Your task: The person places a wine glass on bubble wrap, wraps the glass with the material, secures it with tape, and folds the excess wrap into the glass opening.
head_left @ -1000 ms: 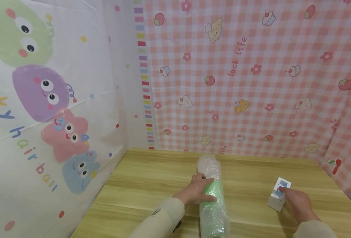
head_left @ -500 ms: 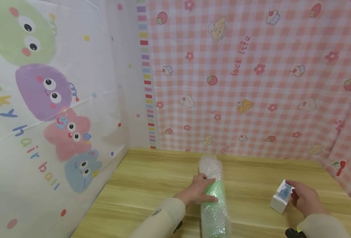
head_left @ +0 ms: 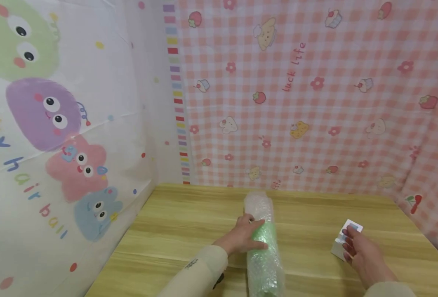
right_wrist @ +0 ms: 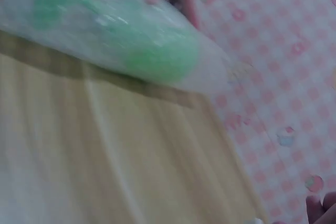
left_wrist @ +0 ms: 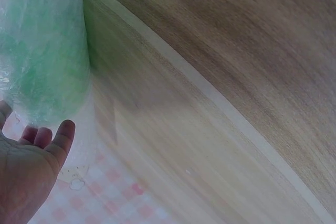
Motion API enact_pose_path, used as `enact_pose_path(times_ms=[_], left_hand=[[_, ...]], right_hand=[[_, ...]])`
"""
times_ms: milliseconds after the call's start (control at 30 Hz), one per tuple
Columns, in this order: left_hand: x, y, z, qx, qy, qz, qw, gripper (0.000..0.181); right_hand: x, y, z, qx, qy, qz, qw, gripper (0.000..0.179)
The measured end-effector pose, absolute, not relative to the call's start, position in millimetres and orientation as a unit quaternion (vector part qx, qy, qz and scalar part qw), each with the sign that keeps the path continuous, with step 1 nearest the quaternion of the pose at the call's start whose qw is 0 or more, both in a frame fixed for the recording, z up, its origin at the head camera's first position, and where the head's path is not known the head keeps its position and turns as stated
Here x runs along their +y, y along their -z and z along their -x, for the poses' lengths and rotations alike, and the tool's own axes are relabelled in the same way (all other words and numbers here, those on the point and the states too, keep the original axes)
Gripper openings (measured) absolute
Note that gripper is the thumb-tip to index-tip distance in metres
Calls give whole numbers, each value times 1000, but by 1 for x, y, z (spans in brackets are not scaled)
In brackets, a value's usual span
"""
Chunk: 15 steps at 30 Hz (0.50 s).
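A long bundle of bubble wrap (head_left: pixel 265 264) with something green inside lies lengthwise on the wooden table (head_left: pixel 189 218). My left hand (head_left: pixel 243 237) rests on its left side, thumb and forefinger spread across the top. In the left wrist view the fingers of that hand (left_wrist: pixel 31 174) lie against the wrap, loosely bent. To the right stands a small white box (head_left: pixel 338 248) with blue on its top. My right hand (head_left: pixel 367 258) is beside it, relaxed fingers overlapping its right side in the head view. Only some fingertips (right_wrist: pixel 317 211) of the right hand show in the right wrist view.
A pink checked cloth (head_left: pixel 278 103) with printed fruit and animals hangs behind the table's far edge. A white cloth (head_left: pixel 126 103) with cartoon figures hangs along the left side.
My right forefinger was on the top of the white box, then the hand shifted to its right edge; now the fingers overlap the box again. The left hand and bundle stay put.
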State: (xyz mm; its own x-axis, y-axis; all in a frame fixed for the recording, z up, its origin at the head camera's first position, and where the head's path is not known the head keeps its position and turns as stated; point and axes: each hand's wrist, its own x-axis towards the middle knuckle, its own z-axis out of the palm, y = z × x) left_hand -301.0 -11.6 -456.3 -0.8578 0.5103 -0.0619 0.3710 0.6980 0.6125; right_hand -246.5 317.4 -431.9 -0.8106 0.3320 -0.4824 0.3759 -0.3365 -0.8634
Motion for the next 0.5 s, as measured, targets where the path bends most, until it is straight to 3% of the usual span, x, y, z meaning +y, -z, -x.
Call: enact_pose_path(times_ms=[300, 500], left_hand=[[-12, 453, 300, 916, -305, -235, 114, 79], [-10, 453, 300, 917, -302, -232, 115, 78]], right_hand=[[283, 476, 231, 549, 737, -391, -55, 36], [281, 483, 231, 553, 729, -399, -60, 37]])
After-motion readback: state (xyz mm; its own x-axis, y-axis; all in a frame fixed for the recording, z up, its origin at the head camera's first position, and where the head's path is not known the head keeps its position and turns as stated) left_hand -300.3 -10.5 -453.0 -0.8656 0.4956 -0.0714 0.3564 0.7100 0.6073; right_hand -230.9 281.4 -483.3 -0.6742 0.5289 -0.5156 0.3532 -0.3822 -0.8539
